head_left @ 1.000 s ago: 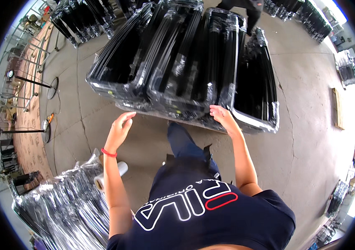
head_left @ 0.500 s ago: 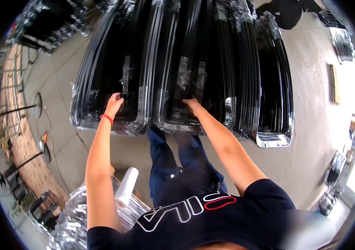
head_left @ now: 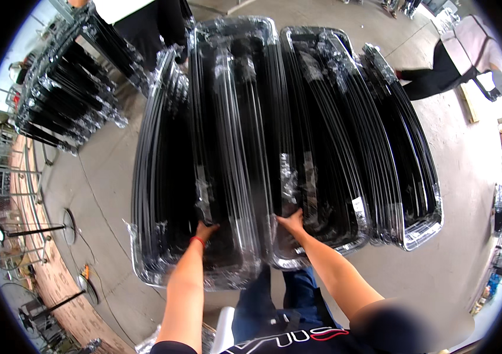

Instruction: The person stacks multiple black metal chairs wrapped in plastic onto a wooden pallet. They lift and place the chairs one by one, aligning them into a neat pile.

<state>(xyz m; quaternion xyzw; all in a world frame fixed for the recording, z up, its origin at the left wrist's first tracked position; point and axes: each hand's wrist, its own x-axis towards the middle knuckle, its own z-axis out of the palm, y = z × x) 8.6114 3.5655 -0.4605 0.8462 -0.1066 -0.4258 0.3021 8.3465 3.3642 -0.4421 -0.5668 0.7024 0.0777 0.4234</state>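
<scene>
Resting at the near ends of film-wrapped black frames (head_left: 284, 118), bundled side by side ahead, the left grip (head_left: 205, 230) and right grip (head_left: 291, 221) are partly hidden; how far closed, or on what, cannot be told. Leftward, more bundles (head_left: 71, 94) are stood; at upper right, another person (head_left: 463, 50) is seen.

Bundles (head_left: 239, 147): side by side before the legs (head_left: 254, 304);
Stands (head_left: 69, 226): on the floor (head_left: 108, 203), left of the bundles;
Roll (head_left: 225, 327): left of the legs;
Co-worker (head_left: 469, 47): at far right, beyond the bundles
</scene>
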